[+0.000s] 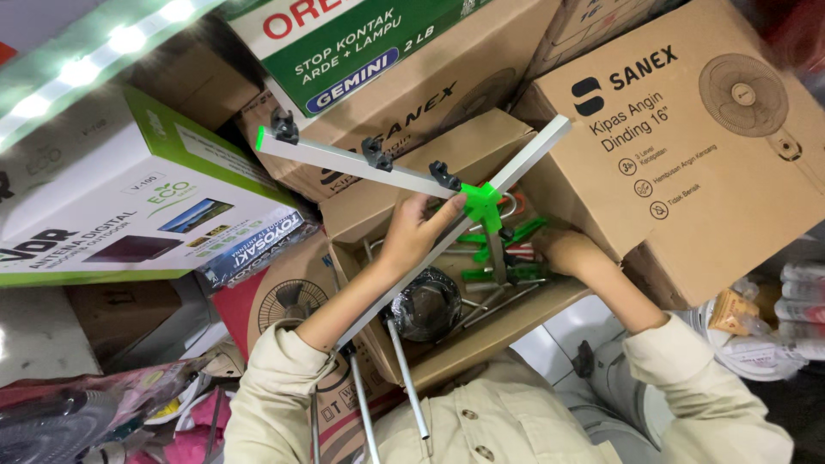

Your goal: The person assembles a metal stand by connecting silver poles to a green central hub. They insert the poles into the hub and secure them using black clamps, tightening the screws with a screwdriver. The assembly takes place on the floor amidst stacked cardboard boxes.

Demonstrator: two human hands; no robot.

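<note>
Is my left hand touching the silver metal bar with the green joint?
Touching. The head view shows the left hand wrapped around the silver metal bar, fingers lying along it just below the green joint.

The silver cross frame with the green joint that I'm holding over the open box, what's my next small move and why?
Probably lift the frame a little higher before swinging it aside. Your left hand grips the long bar just below the green joint, while your right hand is down inside the open box among more green-tipped rods. The bar's lower end looks close to the box edge and could snag.
</note>
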